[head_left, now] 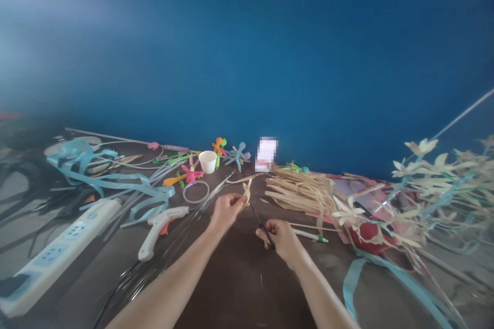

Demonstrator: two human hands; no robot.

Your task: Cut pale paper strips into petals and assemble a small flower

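Note:
Between the thumb and fingers of my left hand [228, 211] is a small pale husk flower [247, 191], its petals pointing up. My right hand [284, 241] has its fingers in the dark handles of a pair of scissors [265, 231]. The blades point up and left, just below the flower; whether they touch it I cannot tell. A pile of dry tan husk strips [301, 190] lies beyond my right hand. Left of my left hand are thin metal wires [204, 200] and a white glue gun [160, 229] with an orange trigger.
A white power strip [62, 257] and blue ribbon [127, 182] occupy the left side. Near the wall are a white cup [208, 162] and colourful pipe-cleaner figures [192, 170]. Finished pale flowers [436, 169] crowd the right, above more blue ribbon [401, 272]. A blue wall [231, 61] stands behind.

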